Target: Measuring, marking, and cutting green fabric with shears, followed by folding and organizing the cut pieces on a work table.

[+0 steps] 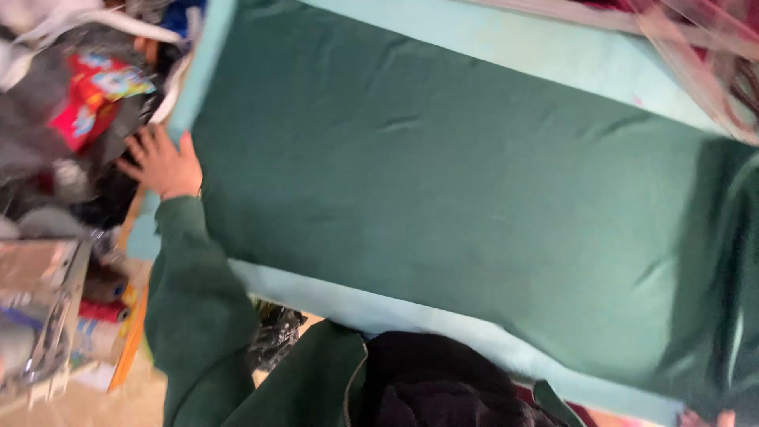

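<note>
A large dark green fabric (443, 182) lies spread flat over a light turquoise padded table (545, 47). My left hand (162, 162), in a dark green sleeve, rests at the fabric's left end by the table's edge. Its fingers are spread and hold nothing. Only the fingertips of my right hand (704, 417) show at the bottom right edge of the view, next to the fabric's far corner. Whether they grip the cloth is hidden.
A cluttered pile of clothes and colourful packets (87, 95) lies left of the table. Thread spools and a metal box (47, 308) sit at the lower left. Clear plastic sheeting (704, 47) hangs at the top right. A dark garment (427, 387) is at the bottom.
</note>
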